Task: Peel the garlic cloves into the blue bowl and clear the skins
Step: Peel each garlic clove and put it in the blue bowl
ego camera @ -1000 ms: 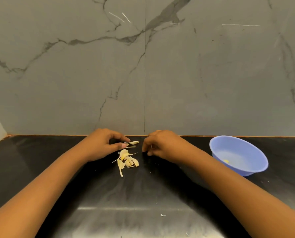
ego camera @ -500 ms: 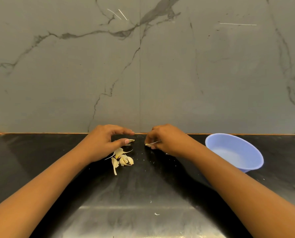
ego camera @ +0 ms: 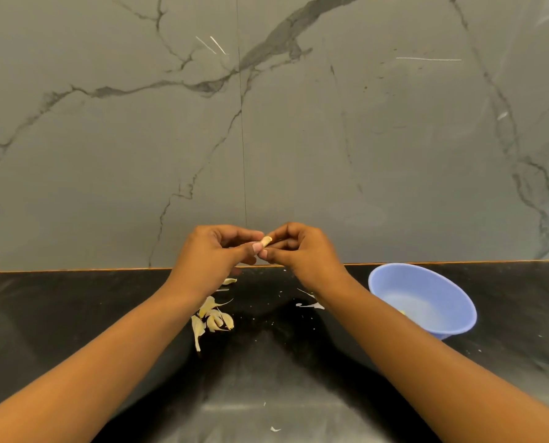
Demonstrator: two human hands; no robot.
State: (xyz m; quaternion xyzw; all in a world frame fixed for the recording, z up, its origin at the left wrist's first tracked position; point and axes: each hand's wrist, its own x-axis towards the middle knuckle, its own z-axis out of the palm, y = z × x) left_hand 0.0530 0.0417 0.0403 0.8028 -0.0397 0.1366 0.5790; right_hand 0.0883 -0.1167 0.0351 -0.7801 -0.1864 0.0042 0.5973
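While the garlic clove (ego camera: 266, 241) sat raised above the bench (ego camera: 74, 314), pinched between the curled fingers of my left hand (ego camera: 214, 252) and right hand (ego camera: 303, 251), I judged peeling was underway; the next move called for stripping its skin, then dropping it into the blue bowl (ego camera: 458, 321).

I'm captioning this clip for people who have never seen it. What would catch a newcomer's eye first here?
The left hand and right hand meet mid-frame above the black counter, pinching a small garlic clove between them. Below the left wrist lies a pale pile of garlic bits. The blue bowl sits on the counter at the right, close to the marble wall.
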